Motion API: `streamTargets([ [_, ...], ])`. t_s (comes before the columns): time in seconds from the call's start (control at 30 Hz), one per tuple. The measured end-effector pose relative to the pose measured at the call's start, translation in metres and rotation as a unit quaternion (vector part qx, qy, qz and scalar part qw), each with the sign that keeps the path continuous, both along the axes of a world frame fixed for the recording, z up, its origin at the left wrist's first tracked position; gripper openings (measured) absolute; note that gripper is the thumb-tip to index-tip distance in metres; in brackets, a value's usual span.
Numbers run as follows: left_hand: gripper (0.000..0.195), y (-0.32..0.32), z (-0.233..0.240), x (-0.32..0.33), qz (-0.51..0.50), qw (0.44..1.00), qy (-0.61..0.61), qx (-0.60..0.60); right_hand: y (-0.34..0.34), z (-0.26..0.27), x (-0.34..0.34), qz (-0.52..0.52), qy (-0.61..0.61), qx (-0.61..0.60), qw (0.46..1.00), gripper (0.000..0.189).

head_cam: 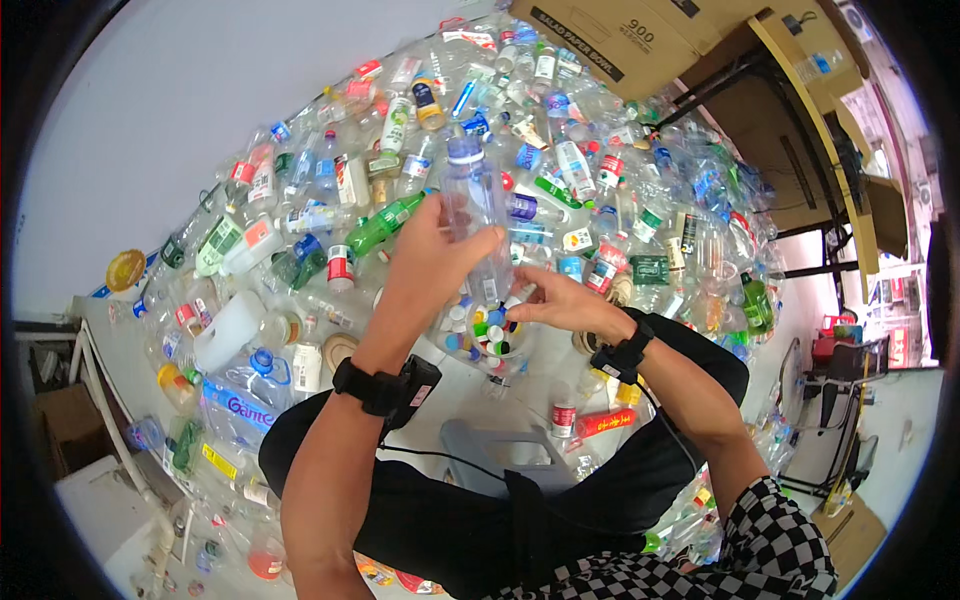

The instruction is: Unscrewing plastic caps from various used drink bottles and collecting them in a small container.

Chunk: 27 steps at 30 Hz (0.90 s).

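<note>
My left hand (454, 244) is closed around a large clear plastic bottle (476, 187) with a pale violet cap, held upright in front of me. My right hand (559, 300) is near the bottle's lower end, with a small whitish object (520, 295) between its fingers; what it is I cannot tell. Below both hands, a clear container (454, 358) holds several loose bottle caps (495, 334) in white, blue, green, yellow and black. A green plastic bottle (386, 223) lies just left of my left hand, on the heap of empty bottles around it.
Empty plastic bottles (574, 165) are heaped ahead and to both sides. A grey plastic stool (510, 450) stands between my knees. A big water bottle (240, 397) and a white jug (229, 330) lie to the left. Cardboard boxes (637, 37) and a table's edge (821, 127) are at the upper right.
</note>
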State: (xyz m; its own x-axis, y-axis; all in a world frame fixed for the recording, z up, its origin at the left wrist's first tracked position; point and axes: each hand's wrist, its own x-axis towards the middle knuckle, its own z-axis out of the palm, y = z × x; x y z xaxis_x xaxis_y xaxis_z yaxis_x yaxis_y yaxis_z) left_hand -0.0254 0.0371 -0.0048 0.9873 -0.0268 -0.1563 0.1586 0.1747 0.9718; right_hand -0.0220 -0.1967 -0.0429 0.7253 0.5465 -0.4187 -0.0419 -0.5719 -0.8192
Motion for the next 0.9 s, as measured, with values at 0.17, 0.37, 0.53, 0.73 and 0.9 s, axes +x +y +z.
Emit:
streamTargets([
  [0.17, 0.053, 0.019, 0.008, 0.009, 0.087, 0.995, -0.025, 0.041, 0.012, -0.106, -0.001, 0.193, -0.076, -0.243, 0.948, 0.031],
  [0.37, 0.054, 0.036, 0.015, 0.021, 0.115, 0.993, 0.001, 0.001, 0.044, -0.201, 0.001, 0.399, -0.097, -0.356, 0.840, 0.034],
  [0.53, 0.049, 0.057, 0.017, 0.025, 0.108, 0.993, 0.015, 0.041, 0.045, -0.211, 0.011, 0.389, -0.066, -0.290, 0.872, 0.041],
  [0.73, 0.051, 0.062, 0.019, 0.026, 0.117, 0.991, 0.025, 0.056, 0.039, -0.220, 0.009, 0.417, -0.131, -0.316, 0.842, 0.037],
  [0.9, 0.049, 0.062, 0.016, 0.022, 0.119, 0.991, 0.019, 0.061, 0.048, -0.236, 0.010, 0.478, -0.069, -0.276, 0.831, 0.038],
])
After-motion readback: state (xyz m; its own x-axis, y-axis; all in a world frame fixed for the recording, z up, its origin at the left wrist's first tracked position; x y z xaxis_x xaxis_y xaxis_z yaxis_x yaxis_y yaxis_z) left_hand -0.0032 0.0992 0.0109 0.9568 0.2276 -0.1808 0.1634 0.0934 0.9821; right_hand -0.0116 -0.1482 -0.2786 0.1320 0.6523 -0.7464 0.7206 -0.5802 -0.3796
